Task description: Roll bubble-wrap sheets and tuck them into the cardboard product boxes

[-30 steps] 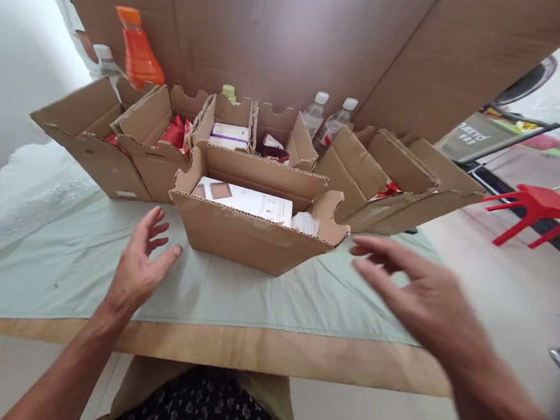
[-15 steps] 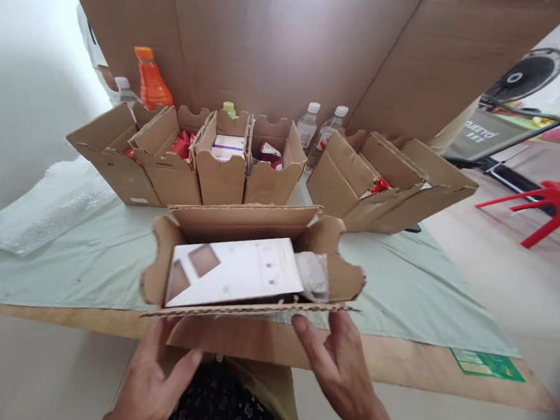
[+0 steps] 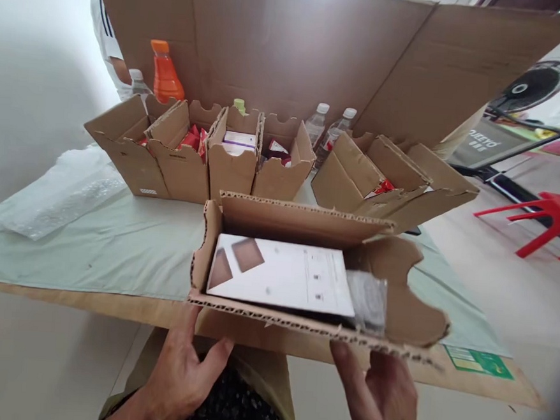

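Between my two hands is an open cardboard box (image 3: 308,215), raised at the near edge of the table and turned slightly. Inside it lie a white carton (image 3: 280,274) with brown squares printed on it and a clear plastic-wrapped item (image 3: 367,299) at the right end. My left hand (image 3: 180,369) grips the box's near left side, its thumb against the front wall and its other fingers partly hidden beneath. Around the lower right side, my right hand (image 3: 377,393) is closed in the same way, with some fingertips behind the cardboard.
Several open cardboard boxes (image 3: 232,171) stand in a row at the back, holding red packets and cartons. Behind them are an orange bottle (image 3: 168,77), clear bottles (image 3: 333,134) and a tall cardboard panel (image 3: 291,51). Bubble wrap (image 3: 65,188) lies left; a red stool (image 3: 552,216) stands right.
The box and both hands have moved right and nearer to me. Its right end has swung toward me, and the view has shifted a little.
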{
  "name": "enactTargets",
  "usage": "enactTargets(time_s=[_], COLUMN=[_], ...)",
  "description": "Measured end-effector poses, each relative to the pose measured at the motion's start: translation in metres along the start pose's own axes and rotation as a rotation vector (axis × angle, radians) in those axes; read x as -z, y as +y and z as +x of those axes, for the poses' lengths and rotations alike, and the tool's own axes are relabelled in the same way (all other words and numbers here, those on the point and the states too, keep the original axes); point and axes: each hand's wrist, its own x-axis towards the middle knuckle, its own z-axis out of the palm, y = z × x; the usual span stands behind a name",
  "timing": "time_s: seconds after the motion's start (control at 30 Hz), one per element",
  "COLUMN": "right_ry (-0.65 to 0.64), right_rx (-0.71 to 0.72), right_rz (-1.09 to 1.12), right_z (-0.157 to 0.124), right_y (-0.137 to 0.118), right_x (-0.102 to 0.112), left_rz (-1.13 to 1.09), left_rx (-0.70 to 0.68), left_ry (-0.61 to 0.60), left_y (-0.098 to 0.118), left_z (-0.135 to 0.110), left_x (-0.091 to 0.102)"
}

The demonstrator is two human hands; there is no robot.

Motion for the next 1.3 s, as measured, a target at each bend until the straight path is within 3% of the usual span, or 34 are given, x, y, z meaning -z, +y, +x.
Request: enactTargets(time_s=[0.1,0.2,0.3,0.4,0.5,0.6,0.7,0.8,0.9,1.07,1.3], right_ry=[-0.017,0.099,0.225,0.244,0.255,0.226,0.100,0.015,-0.005,-0.007,-0.002], right_rx=[-0.069,-0.174,-0.234,-0.240,-0.246,-0.267,-0.275,-0.272,-0.275,-0.283,-0.243], right_rz=[-0.073,-0.068,0.017,0.126,0.147,0.185,0.262,0.272,0.324,0.368,0.237], right_z=[-0.029,-0.029,-0.022,-0.019,-0.011,0.007,0.030,0.045,0.050,0.054,0.080], right_y=[0.026,0.039,0.045,0.050,0.064,0.094,0.128,0.146,0.142,0.121,0.110], right_x=[0.003,-0.003,-0.004,0.000,0.006,0.013,0.019,0.016,0.003,-0.019,-0.023], left_rz=[0.007,-0.008,-0.048,-0.112,-0.113,-0.061,-0.065,-0.067,-0.066,-0.111,-0.150], left_rx=[-0.022,-0.121,-0.200,-0.241,-0.289,-0.282,-0.254,-0.282,-0.326,-0.377,-0.463], left_ry=[-0.040,-0.118,-0.246,-0.346,-0.372,-0.305,-0.242,-0.301,-0.407,-0.421,-0.508], left_y=[-0.004,0.009,0.031,0.045,0.043,0.029,0.016,0.010,0.010,0.008,0.005], left_z=[0.003,0.042,0.096,0.144,0.170,0.170,0.153,0.139,0.137,0.144,0.141], left_x=[-0.007,-0.025,-0.059,-0.095,-0.125,-0.147,-0.160,-0.165,-0.166,-0.165,-0.156])
